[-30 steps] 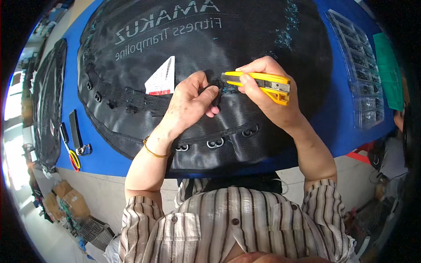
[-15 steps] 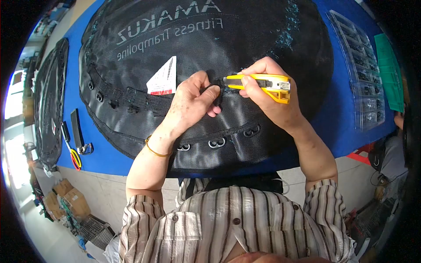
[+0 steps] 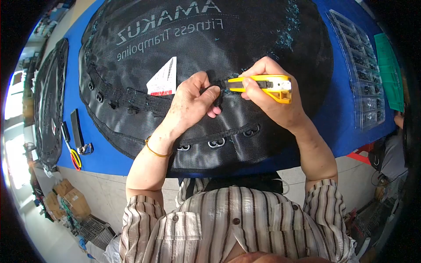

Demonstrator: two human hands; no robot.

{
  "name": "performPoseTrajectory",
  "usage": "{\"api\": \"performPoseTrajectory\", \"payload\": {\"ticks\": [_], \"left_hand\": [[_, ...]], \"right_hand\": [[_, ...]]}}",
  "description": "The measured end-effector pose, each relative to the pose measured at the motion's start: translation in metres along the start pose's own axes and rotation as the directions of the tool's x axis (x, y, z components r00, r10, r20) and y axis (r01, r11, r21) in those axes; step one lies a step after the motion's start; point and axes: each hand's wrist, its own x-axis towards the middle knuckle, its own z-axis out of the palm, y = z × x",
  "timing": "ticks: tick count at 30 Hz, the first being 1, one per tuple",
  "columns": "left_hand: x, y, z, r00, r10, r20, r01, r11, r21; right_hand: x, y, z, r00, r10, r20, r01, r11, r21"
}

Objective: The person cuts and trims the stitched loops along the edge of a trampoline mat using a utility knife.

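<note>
A round black trampoline mat (image 3: 210,48) with mirrored lettering lies on the blue table. My left hand (image 3: 193,98) pinches a black strip of webbing (image 3: 149,101) along the mat's edge. My right hand (image 3: 272,92) is wrapped round a yellow utility knife (image 3: 258,82), its tip pointing left at the webbing just beside my left fingertips. Whether the blade touches the webbing is hard to tell. Pale blue loose threads (image 3: 285,35) cling to the mat. A white label (image 3: 164,79) sits left of my left hand. Metal hooks (image 3: 216,143) line the near edge.
Scissors with red and yellow handles (image 3: 75,158) and a black bar-shaped object (image 3: 76,127) lie at the left. Another black mat (image 3: 50,101) hangs past the table's left edge. A clear compartment box (image 3: 359,74) and a green tray (image 3: 388,72) stand at the right.
My right hand and the utility knife have shifted very slightly to the right, away from my left fingertips. My left hand keeps its place on the webbing.
</note>
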Motion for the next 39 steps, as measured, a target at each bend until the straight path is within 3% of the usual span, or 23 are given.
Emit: {"api": "performPoseTrajectory", "payload": {"ticks": [8,10,11,15,17,18,20,23,30,34,36,39], "left_hand": [[0.002,-0.002,-0.002,1.0,-0.013,0.018,0.013,1.0,0.011],[0.002,-0.001,-0.002,1.0,-0.017,0.013,0.017,0.999,0.028],[0.002,0.0,-0.001,1.0,-0.021,0.008,0.02,0.999,0.046],[-0.001,0.003,0.001,1.0,-0.004,-0.009,0.005,0.997,0.073],[-0.004,0.009,0.003,0.997,0.038,-0.072,-0.019,0.969,0.245],[-0.004,0.006,0.004,0.997,0.039,-0.07,-0.02,0.97,0.244],[-0.005,0.002,0.004,0.944,0.323,-0.07,-0.227,0.787,0.573],[-0.008,0.004,0.008,0.904,0.424,-0.063,-0.32,0.765,0.559],[-0.011,0.009,0.011,0.927,0.367,-0.08,-0.23,0.722,0.653],[-0.011,0.004,0.006,0.909,0.415,-0.043,-0.282,0.686,0.671],[-0.01,0.005,0.005,0.865,0.496,0.074,-0.382,0.556,0.738],[-0.011,0.006,0.005,0.881,0.47,0.052,-0.372,0.621,0.69]], "right_hand": [[0.004,-0.001,0.003,0.996,-0.023,-0.089,0.018,0.998,-0.058],[0.007,-0.005,-0.001,0.99,0.134,-0.041,-0.128,0.983,0.13],[0.008,0.004,-0.002,0.998,0.046,-0.051,-0.043,0.997,0.066],[0.011,0.009,-0.005,0.998,-0.012,-0.062,0.014,0.999,0.035],[0.011,0.008,-0.007,0.996,0.079,-0.036,-0.075,0.992,0.106],[0.009,0.008,-0.007,0.996,0.08,-0.038,-0.076,0.992,0.104],[0.009,0.008,-0.006,0.996,0.078,-0.043,-0.074,0.992,0.098],[0.009,0.008,-0.006,0.998,0.045,-0.05,-0.041,0.997,0.066],[0.007,0.006,-0.002,0.995,0.063,-0.079,-0.062,0.998,0.018],[0.008,0.01,-0.001,0.995,0.063,-0.072,-0.061,0.998,0.029],[0.008,0.012,-0.001,0.996,-0.01,-0.09,0.009,1.0,-0.015],[0.007,0.009,0.0,0.996,0.009,-0.091,-0.009,1.0,0.003]]}}
